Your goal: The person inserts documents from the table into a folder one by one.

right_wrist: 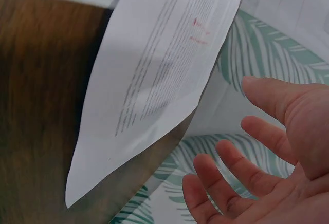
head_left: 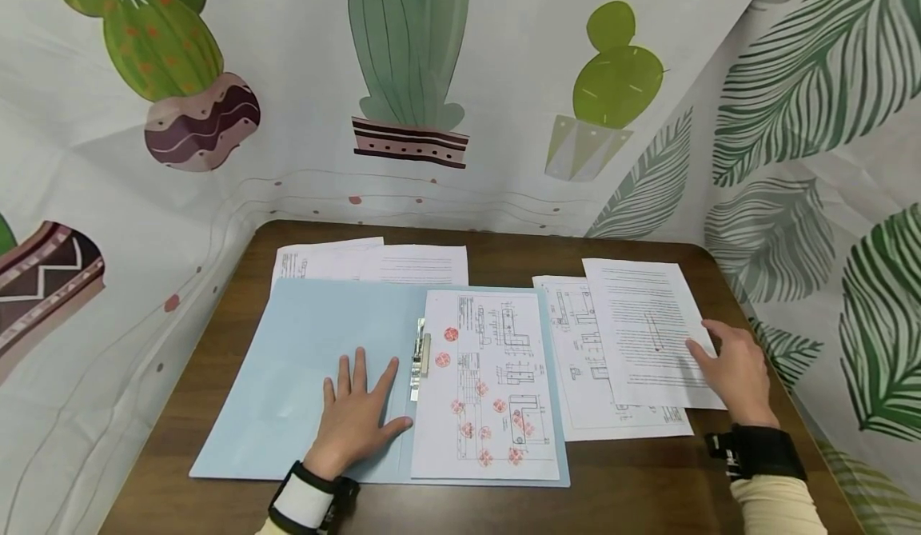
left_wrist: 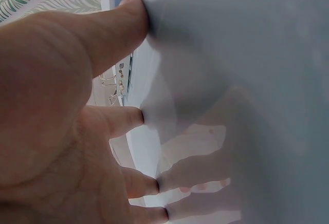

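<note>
A light blue folder (head_left: 288, 375) lies spread open on the table. My left hand (head_left: 352, 423) rests on its left cover with the fingers spread; in the left wrist view the fingertips (left_wrist: 134, 115) touch the glossy blue surface. A metal clip (head_left: 420, 359) runs along the spine. On the folder's right side lies a drawing sheet (head_left: 482, 335) with several red stamp marks. My right hand (head_left: 741, 371) hovers by the right edge of a printed text sheet (head_left: 647, 303). In the right wrist view its fingers (right_wrist: 247, 175) are loosely bent and apart from that paper.
The text sheet partly covers another drawing sheet (head_left: 576, 391) right of the folder. More papers (head_left: 424, 263) stick out behind the folder's top edge. All lie on a brown wooden table (head_left: 612, 487). A cactus-and-leaf printed cloth (head_left: 504, 71) hangs behind and beside the table.
</note>
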Tool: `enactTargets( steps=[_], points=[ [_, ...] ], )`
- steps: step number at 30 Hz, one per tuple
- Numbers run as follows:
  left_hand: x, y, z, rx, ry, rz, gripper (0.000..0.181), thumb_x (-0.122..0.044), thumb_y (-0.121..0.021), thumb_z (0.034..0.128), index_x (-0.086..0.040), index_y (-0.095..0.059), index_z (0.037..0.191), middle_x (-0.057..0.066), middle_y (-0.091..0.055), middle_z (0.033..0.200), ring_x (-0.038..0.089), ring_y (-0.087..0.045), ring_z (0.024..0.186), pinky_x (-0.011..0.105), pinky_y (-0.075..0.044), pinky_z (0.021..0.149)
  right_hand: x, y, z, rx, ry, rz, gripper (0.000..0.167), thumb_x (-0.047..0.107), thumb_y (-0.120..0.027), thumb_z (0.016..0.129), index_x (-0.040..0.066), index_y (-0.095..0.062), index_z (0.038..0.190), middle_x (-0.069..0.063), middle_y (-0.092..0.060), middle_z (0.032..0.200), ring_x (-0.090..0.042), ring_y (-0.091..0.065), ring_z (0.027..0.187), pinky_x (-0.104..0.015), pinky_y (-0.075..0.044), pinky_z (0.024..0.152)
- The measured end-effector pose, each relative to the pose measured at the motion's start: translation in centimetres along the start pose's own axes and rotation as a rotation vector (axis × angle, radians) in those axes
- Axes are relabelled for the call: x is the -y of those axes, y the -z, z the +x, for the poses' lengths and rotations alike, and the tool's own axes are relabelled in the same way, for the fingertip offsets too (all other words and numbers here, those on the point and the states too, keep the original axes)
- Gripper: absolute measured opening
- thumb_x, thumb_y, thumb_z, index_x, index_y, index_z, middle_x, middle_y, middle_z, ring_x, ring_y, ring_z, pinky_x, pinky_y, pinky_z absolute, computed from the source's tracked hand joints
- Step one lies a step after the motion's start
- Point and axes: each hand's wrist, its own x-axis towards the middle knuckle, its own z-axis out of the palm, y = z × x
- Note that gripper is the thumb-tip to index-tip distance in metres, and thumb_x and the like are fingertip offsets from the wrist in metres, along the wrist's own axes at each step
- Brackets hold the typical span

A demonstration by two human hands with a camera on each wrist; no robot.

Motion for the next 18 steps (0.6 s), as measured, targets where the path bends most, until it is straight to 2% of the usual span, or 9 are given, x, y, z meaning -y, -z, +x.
enactTargets(
  steps=[2, 7, 12, 18],
  points=[
    [0.0, 0.0, 0.0, -0.001, -0.002, 0.001, 0.091, -0.052, -0.083, 0.0803, -0.011, -0.049, 0.153, 0.042, -0.02, 0.159, 0.066, -0.012, 0.145, 0.083, -0.015, 0.106, -0.4, 0.0, 0.1, 0.017, -0.011, 0.001, 0.048, 0.014, -0.071, 0.096, -0.008, -0.056, 0.136, -0.04, -0.051, 0.13, -0.06, -0.049, 0.117, -0.072, -0.041, 0.087],
    [0.0, 0.0, 0.0, 0.0, -0.002, 0.003, 0.091, -0.052, -0.083, 0.0804, -0.011, -0.049, 0.154, 0.041, -0.019, 0.159, 0.066, -0.012, 0.145, 0.083, -0.015, 0.106, -1.3, -0.1, 0.2, 0.063, -0.039, -0.001, 0.05, 0.014, -0.069, 0.096, -0.011, -0.053, 0.136, -0.041, -0.05, 0.129, -0.06, -0.048, 0.116, -0.072, -0.04, 0.088],
    [0.0, 0.0, 0.0, -0.004, -0.002, 0.003, 0.091, -0.053, -0.083, 0.0798, -0.01, -0.049, 0.153, 0.042, -0.02, 0.159, 0.066, -0.012, 0.145, 0.083, -0.016, 0.106, -1.9, -0.3, 0.3, 0.135, -0.112, -0.012, 0.056, 0.016, -0.068, 0.097, -0.011, -0.048, 0.142, -0.043, -0.044, 0.134, -0.062, -0.044, 0.118, -0.074, -0.039, 0.089],
    [0.0, 0.0, 0.0, -0.008, -0.006, 0.005, 0.091, -0.053, -0.083, 0.0796, -0.01, -0.05, 0.153, 0.042, -0.021, 0.158, 0.067, -0.013, 0.144, 0.083, -0.017, 0.106, -2.2, -0.4, 0.6, 0.181, -0.154, -0.027, 0.06, 0.018, -0.068, 0.097, -0.01, -0.044, 0.145, -0.044, -0.041, 0.134, -0.063, -0.044, 0.117, -0.074, -0.04, 0.086]
  ],
)
